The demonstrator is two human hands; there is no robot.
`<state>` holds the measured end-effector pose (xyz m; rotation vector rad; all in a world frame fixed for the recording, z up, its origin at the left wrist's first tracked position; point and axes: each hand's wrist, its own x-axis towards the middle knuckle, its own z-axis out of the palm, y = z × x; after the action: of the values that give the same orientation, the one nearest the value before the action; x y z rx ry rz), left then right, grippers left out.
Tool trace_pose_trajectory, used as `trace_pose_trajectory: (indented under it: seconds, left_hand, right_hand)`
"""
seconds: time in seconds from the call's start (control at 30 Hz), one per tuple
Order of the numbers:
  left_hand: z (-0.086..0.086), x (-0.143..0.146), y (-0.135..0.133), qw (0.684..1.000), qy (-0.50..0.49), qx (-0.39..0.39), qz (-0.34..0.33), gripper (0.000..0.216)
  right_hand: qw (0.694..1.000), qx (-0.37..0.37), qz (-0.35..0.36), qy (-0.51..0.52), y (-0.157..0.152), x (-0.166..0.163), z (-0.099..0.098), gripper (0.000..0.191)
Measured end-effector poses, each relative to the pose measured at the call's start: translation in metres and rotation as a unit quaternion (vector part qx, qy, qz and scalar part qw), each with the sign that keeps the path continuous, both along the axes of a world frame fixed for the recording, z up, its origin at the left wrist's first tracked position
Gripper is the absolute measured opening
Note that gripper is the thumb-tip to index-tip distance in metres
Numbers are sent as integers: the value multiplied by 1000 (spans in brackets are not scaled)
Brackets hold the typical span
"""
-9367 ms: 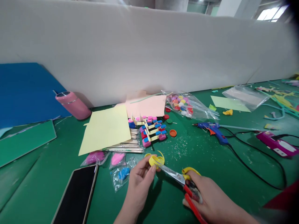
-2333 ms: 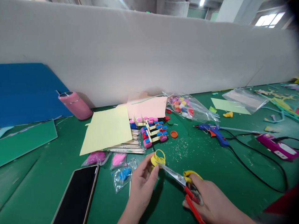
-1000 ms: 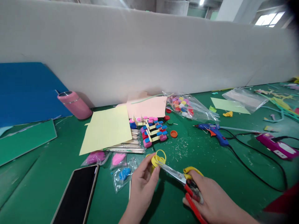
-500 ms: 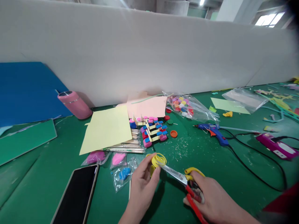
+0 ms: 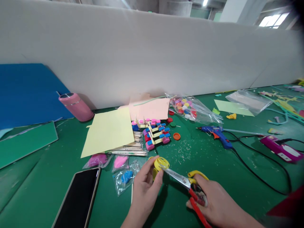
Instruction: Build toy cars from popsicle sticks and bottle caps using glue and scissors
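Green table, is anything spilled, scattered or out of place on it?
Pale crumbs are scattered over the table beside the orange cap, and red and green caps lie loose outside their bag. The yellow cap in the left hand has a strip curling off where the scissors in the right hand touch it.

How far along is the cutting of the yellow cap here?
Done: stick-and-cap model lies assembled beyond. In hand: left hand pinches the yellow cap; right hand holds scissors, tips at its rim. Left: the curled strip seems not yet cut free.
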<state>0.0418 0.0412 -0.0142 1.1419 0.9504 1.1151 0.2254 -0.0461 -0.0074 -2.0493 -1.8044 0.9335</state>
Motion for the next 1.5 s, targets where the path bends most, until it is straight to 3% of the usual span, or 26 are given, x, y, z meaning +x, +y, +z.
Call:
trace_pose_trajectory:
  seconds: [0.33,0.6,0.8,1.03,1.5]
  left_hand:
    - [-3,2,-2,999,10,30,-5,30]
    - [-1,4,-3,1000,0,19,3,31]
    - [2,9,-7,999,-30,5,42,29]
    - [3,1,-3,997,-54,-47,-34,28]
    - [-2,0,-2,999,-12,21,-39,31]
  right_hand:
    - [999,29,14,-3,-1,-2,3,27]
    - [1000,6,5,-3,0,-2,3,29]
    - [1000,13,10,5,0,-3,4,28]
    - [1000,23,9,-8,0,-3,4,30]
    - [999,35,7,-21,2,-2,6,31]
